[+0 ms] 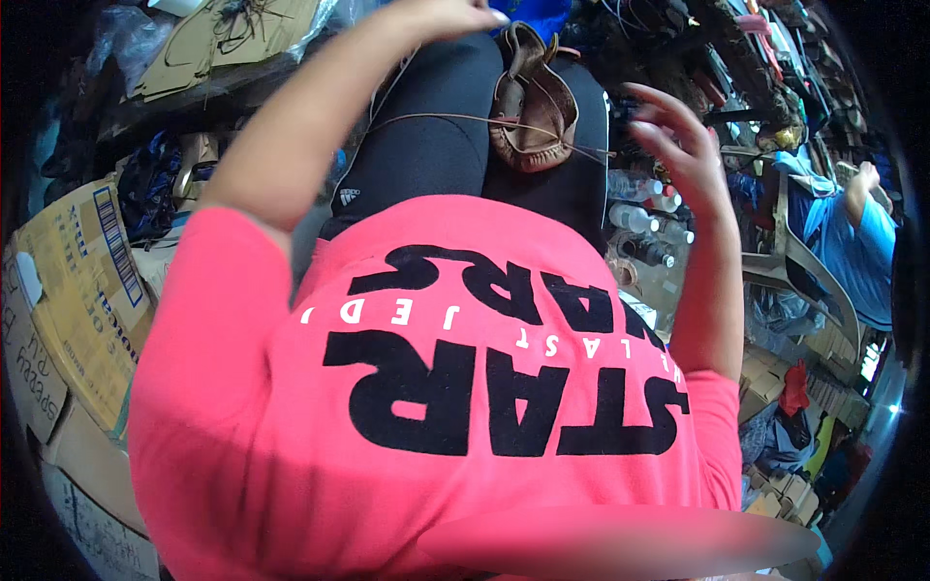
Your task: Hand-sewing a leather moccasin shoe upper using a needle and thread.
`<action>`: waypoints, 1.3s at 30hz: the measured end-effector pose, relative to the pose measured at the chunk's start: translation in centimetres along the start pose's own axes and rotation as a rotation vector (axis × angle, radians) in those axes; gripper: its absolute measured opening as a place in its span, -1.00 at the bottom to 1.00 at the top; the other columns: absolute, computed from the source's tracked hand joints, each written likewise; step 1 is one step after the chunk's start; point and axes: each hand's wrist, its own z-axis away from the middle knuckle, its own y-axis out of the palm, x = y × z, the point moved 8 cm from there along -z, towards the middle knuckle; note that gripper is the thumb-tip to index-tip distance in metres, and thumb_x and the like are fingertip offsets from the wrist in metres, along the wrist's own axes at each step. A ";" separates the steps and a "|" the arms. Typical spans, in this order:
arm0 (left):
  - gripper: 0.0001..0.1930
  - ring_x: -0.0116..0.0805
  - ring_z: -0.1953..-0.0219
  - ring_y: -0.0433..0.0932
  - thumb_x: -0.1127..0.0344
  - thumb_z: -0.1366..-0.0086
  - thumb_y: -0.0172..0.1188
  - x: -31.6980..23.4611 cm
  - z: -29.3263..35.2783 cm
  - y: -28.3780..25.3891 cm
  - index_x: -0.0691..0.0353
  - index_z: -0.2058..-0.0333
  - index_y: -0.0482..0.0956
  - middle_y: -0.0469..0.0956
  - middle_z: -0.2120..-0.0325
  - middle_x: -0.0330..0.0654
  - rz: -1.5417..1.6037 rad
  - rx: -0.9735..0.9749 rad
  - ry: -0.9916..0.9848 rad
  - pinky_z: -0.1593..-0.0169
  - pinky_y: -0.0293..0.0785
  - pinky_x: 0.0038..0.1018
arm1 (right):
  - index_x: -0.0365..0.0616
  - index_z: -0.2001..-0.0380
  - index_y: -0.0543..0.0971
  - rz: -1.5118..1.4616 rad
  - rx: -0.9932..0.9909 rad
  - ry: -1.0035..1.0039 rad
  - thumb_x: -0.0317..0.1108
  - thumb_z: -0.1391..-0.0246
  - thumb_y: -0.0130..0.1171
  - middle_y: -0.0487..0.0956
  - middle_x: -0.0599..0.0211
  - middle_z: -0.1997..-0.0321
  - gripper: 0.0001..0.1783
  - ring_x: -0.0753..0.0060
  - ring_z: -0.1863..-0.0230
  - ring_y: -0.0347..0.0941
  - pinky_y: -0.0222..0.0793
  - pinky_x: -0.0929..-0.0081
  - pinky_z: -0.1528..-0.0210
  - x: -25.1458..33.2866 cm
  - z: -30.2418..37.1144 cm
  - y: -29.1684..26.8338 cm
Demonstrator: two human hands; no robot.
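Note:
A brown leather shoe upper (533, 107) with a gathered, stitched toe rests on my dark trousers (436, 126), between my thighs. A thin brown thread (436, 118) runs across it, from the left thigh to the right side. My left hand (450, 15) is at the top edge, just left of the shoe upper. Its fingers are closed and partly cut off, so what they hold does not show. To the right of the shoe upper, my right hand (683, 145) is raised with its fingers curved and apart. I make out nothing in it.
Several plastic bottles (635, 218) stand right of my legs, near a plastic chair (809, 261). Another person in blue (852, 242) is at the far right. Cardboard boxes (73, 300) are stacked at the left, and flat cardboard (223, 44) lies at the upper left.

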 end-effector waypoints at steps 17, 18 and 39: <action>-0.69 -0.09 0.23 0.56 0.16 0.08 0.21 0.7 -1.1 3.2 0.15 0.33 0.65 0.58 0.34 0.00 -0.065 -0.105 -0.114 0.11 0.47 -0.26 | -0.24 0.42 0.56 0.369 -0.015 0.163 -0.08 -0.01 0.20 0.53 0.04 0.52 -0.63 0.12 0.44 0.51 0.35 0.30 0.35 -3.5 -0.2 7.2; -0.72 -0.08 0.23 0.56 0.20 0.08 0.21 1.0 -1.4 2.6 0.15 0.34 0.65 0.58 0.35 0.00 -0.066 -0.203 -0.086 0.11 0.47 -0.26 | -0.24 0.42 0.56 0.371 -0.011 0.157 -0.08 -0.01 0.20 0.53 0.04 0.52 -0.63 0.12 0.44 0.51 0.35 0.30 0.35 -3.5 0.0 7.3; -0.72 -0.10 0.27 0.53 0.17 -0.07 0.27 -8.8 6.5 3.1 0.20 0.31 0.52 0.50 0.41 -0.09 0.304 -0.264 0.539 0.19 0.45 -0.30 | -0.22 0.43 0.56 0.114 -0.037 0.146 -0.18 -0.04 0.23 0.51 0.25 0.63 -0.72 0.52 0.64 0.37 0.27 0.48 0.54 -4.7 -0.2 6.2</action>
